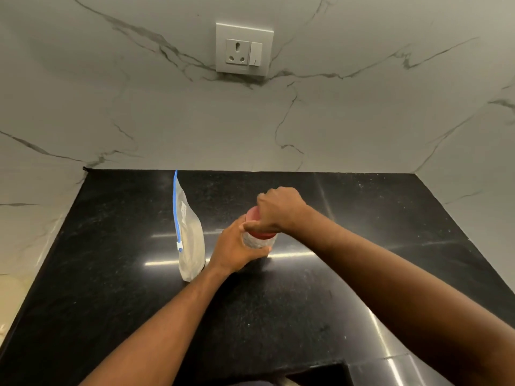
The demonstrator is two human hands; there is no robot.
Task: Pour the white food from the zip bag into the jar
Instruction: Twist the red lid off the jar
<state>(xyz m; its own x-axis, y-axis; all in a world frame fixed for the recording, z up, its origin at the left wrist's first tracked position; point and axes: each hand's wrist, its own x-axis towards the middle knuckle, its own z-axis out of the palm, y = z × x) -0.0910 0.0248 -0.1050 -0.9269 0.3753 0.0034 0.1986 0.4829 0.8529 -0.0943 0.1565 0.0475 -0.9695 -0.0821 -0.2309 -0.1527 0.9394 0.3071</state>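
A clear jar (259,242) with a red lid (255,218) stands on the black counter (306,302), near its middle. My left hand (237,250) wraps around the jar's body from the left. On top, my right hand (278,210) grips the red lid and hides most of it. To the left of the jar stands a clear zip bag (189,240), upright, with a blue zip strip and slider along its left edge. Pale white food fills its lower part. Neither hand touches the bag.
White marble-patterned walls close the counter in at the back and on both sides. A wall socket with a switch (244,48) sits high on the back wall. A rectangular cutout (320,374) lies at the counter's front edge.
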